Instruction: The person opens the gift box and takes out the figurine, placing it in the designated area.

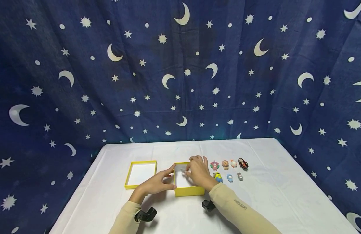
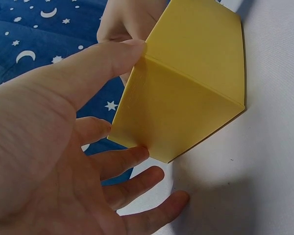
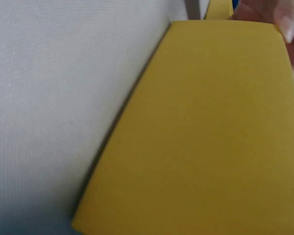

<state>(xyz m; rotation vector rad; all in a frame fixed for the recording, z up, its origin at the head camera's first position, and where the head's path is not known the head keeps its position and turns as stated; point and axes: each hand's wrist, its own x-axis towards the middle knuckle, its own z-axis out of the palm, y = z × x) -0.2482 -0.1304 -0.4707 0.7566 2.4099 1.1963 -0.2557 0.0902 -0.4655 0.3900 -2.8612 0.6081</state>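
Observation:
A yellow box with a white inside stands on the table in front of me. My left hand rests against its left side, thumb at the near corner and forefinger by the far one. In the left wrist view the left hand has its thumb on the rim of the box and its other fingers spread. My right hand reaches over the right wall, its bent fingertips down inside the box. I cannot tell whether they hold anything. The box's yellow side fills most of the right wrist view.
Left of the box lies a shallow yellow-rimmed lid, white side up. Several small toy figures lie in two rows at the right, among them a pink one, a yellow-and-blue one and a dark-haired doll. A starry curtain hangs behind.

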